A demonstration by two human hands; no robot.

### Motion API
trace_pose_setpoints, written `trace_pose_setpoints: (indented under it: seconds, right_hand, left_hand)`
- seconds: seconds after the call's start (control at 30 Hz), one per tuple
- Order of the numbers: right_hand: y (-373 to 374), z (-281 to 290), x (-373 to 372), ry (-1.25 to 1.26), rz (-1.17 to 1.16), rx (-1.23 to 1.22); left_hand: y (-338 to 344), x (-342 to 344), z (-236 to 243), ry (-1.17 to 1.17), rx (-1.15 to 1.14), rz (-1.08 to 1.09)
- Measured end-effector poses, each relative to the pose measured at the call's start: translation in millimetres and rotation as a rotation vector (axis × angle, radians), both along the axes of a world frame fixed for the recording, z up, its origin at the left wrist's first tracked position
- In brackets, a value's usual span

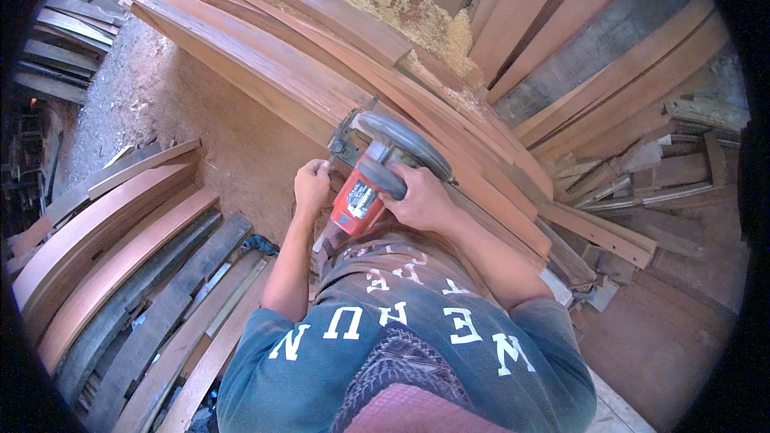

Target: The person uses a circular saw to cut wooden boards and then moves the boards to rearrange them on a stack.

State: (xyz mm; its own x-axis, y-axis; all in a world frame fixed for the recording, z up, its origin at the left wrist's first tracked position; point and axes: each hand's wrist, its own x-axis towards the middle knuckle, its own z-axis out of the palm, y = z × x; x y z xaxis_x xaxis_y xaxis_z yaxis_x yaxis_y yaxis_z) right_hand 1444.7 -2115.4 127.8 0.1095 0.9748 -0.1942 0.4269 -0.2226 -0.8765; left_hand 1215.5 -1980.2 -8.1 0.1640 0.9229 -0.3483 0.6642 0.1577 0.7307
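Note:
A circular saw (358, 204) with a red motor housing and a dark blade guard rests on a long reddish-brown plank (265, 62) in front of me. Wrapped around the saw's black rear handle is my right hand (423, 200). My left hand (312, 186) is closed close to the saw's front left corner, by the metal base plate. What its fingers pinch, if anything, is too small to make out. The blade is hidden by the guard and the wood.
Stacked planks (321, 12) lie beyond the saw, with pale wood shavings (425, 12) behind them. Curved boards (120, 228) and dark planks (172, 305) fill the left. More boards (626, 72) and wood scraps (682, 160) lie to the right. Brown dirt floor (241, 136) shows between.

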Motion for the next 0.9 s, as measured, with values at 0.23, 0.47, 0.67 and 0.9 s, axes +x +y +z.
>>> trace_pose_setpoints:
  seconds: [0.23,0.47,0.67,0.9]
  right_hand:
    - [24,11,-11,-0.017,-0.006,-0.043]
    - [51,23,-24,-0.034,-0.024,-0.042]
    - [70,34,-35,0.01,-0.048,-0.023]
    - [88,30,-42,-0.001,-0.047,-0.024]
  left_hand:
    - [24,-13,4,-0.012,-0.015,-0.018]
    - [53,-24,16,-0.001,-0.022,-0.044]
    - [71,-33,20,-0.033,-0.055,-0.013]
    - [91,-39,27,0.003,-0.035,-0.044]
